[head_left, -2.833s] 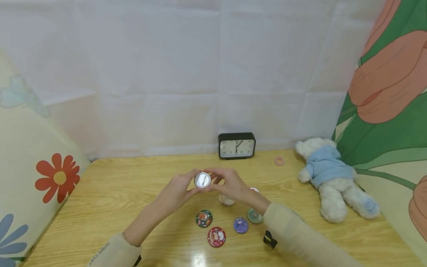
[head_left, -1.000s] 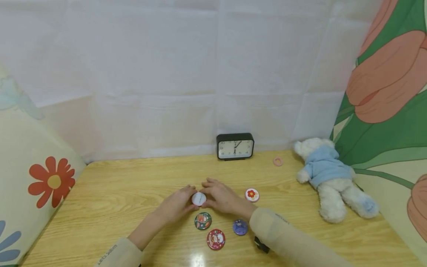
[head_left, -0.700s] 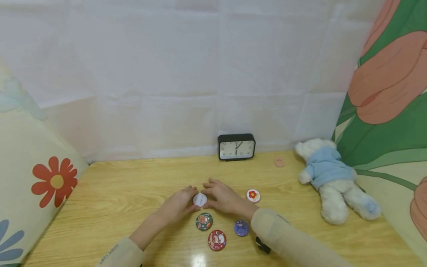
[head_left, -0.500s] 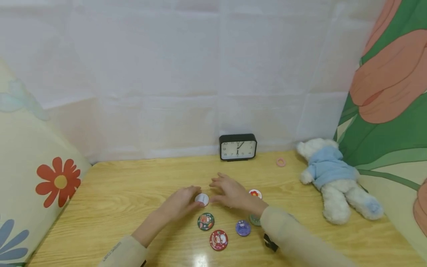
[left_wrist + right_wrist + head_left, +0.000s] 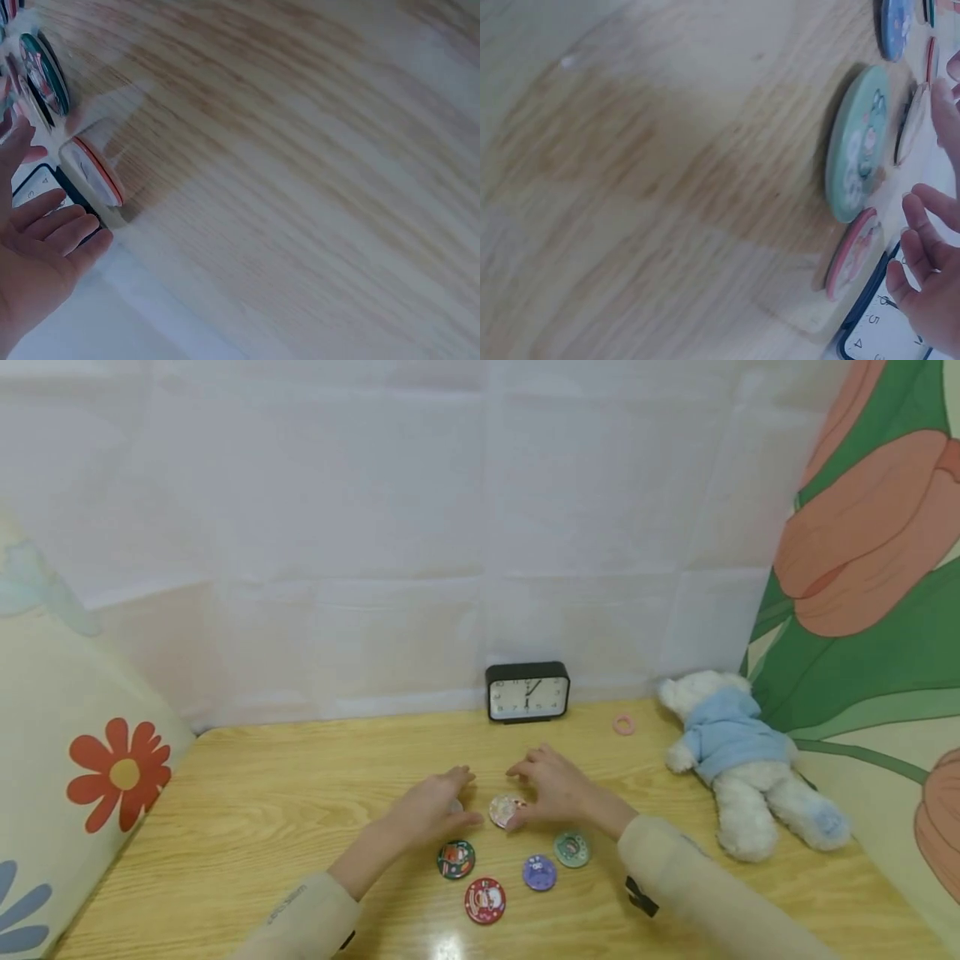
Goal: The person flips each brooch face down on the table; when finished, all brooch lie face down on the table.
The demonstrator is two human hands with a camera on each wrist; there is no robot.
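Note:
My left hand hovers with loosely bent fingers over a white-backed pin badge, mostly hidden beneath it. In the left wrist view this badge shows an orange-red rim and lies apart from the fingers. My right hand is spread around a cream pin badge, its thumb overlapping the edge; whether they touch I cannot tell. Nearer me lie a dark green badge, a red badge, a purple-blue badge and a light green badge. A pink-rimmed badge shows only in the right wrist view.
A black desk clock stands at the back of the wooden table, before a white cloth. To its right are a pink ring and a plush bear in a blue hoodie. Flowered cloths flank both sides.
Both hands first held up a badge showing its silvery back, then lowered it to the table. The right hand let go and moved right to the cream badge. The left hand has since loosened over the lowered badge.

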